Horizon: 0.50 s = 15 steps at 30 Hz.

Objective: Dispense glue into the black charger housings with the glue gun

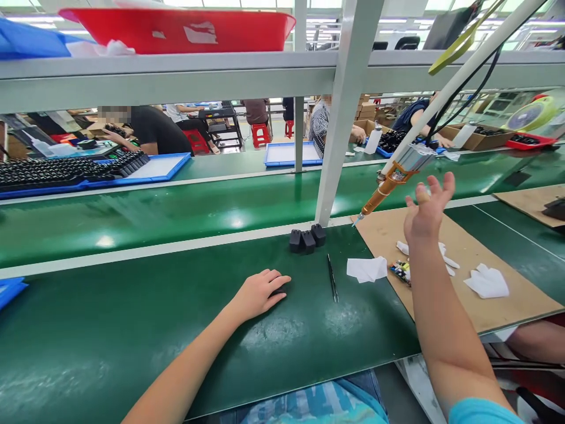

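Observation:
My left hand [263, 290] rests on the green worktop [132, 306], its fingers curled over a small black piece [278, 290] that is mostly hidden. My right hand [427, 212] is raised in the air, palm up and fingers apart, holding nothing. Just left of it, a gold-coloured tool with a pale pointed tip [380, 194] hangs slanted from a white pole. Several black plug housings [308, 238] stand together beyond my left hand. Black tweezers [332, 278] lie between my two arms, beside a piece of white paper [367, 269].
A brown board [477, 247] on the right bears a small circuit board [401, 271], white gloves and crumpled tissue [488, 281]. A white upright post [342, 118] rises at the worktop's back edge. Behind runs a green belt [212, 212]; overhead, a shelf carries a red basin [176, 30]. Co-workers sit opposite.

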Each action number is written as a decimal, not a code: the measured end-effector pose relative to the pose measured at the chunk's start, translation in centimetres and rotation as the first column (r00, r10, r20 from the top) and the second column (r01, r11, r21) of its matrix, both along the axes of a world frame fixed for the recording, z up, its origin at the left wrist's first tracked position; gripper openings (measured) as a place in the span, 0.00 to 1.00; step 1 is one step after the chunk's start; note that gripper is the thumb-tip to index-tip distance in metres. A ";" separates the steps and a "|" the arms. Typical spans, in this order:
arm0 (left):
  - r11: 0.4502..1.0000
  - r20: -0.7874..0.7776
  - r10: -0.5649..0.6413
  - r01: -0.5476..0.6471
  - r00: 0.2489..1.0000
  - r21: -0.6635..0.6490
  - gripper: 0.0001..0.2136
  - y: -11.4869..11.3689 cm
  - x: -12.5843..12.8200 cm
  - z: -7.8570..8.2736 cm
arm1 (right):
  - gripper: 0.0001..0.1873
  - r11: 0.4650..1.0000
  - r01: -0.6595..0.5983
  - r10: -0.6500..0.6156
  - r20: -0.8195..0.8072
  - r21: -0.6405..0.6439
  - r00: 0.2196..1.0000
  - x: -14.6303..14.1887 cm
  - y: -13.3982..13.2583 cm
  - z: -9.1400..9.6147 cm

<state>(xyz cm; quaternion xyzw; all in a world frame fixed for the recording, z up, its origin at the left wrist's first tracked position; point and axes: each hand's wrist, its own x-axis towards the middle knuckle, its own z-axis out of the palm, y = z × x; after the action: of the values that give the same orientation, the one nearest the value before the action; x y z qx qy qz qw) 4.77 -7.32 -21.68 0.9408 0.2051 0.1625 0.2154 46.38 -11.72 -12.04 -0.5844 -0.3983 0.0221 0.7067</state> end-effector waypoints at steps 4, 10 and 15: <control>0.899 0.163 0.260 -0.176 0.952 -0.401 0.18 0.5 -0.4 0.1 | 0.37 0.954 -0.298 0.283 -0.235 -0.031 0.930 0.5 1.8 -0.7; 0.184 0.295 0.718 0.236 0.630 -0.954 0.25 1.3 -0.7 1.8 | 0.35 0.893 -0.434 0.390 -0.279 -0.118 0.878 -0.6 3.5 -1.4; 0.068 0.300 0.752 0.384 0.587 -0.921 0.21 2.0 -1.3 1.9 | 0.32 0.915 -0.392 0.348 -0.305 -0.093 0.886 -1.0 4.3 -1.7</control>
<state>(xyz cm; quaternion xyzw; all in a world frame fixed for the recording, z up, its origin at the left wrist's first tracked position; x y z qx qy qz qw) 3.43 -5.30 -19.79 0.3135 0.2834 0.3952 0.8156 45.42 -7.42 -13.73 -0.5402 -0.3950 0.2699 0.6923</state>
